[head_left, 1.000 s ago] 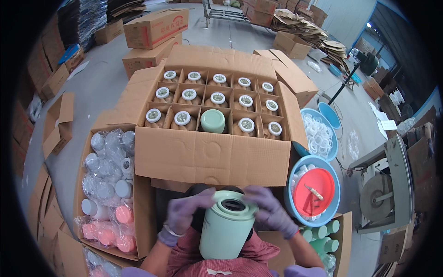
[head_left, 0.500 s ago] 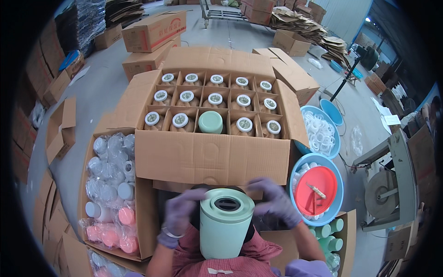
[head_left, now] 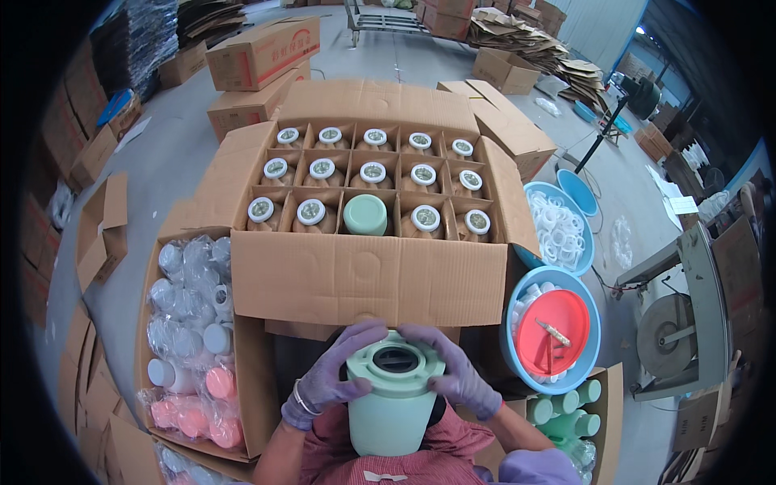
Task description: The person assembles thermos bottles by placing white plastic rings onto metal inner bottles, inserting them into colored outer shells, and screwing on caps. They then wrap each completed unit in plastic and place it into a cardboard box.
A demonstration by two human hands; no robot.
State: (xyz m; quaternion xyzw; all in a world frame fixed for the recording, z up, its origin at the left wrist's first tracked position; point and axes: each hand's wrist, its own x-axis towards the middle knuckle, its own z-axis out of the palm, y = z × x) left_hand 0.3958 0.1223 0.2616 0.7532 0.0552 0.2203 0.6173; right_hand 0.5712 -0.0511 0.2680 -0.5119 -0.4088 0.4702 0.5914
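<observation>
A mint-green cylindrical container (head_left: 388, 424) stands upright against my lap. Its wide ringed top has a dark round opening in the middle. My left hand (head_left: 333, 378), in a purple glove, curves around the left side of that top. On the opposite side my right hand (head_left: 462, 381), gloved alike, clasps the rim with its thumb at the front. Just beyond them is a divided cardboard box (head_left: 368, 279) with several white-rimmed round tops in its cells. One front-row cell holds a mint-green capped piece (head_left: 365, 215).
At the left, an open carton (head_left: 255, 388) holds plastic-wrapped white and pink cups. On the right stand a blue basin of white rings (head_left: 556, 230) and another with a red dish (head_left: 552, 331) on top. Below them a carton has green cups (head_left: 564, 402). A grey machine (head_left: 671, 323) stands farther right.
Both hands have come inward from either side and closed around the container's top; before, they were apart from it with fingers spread. The view has shifted slightly.
</observation>
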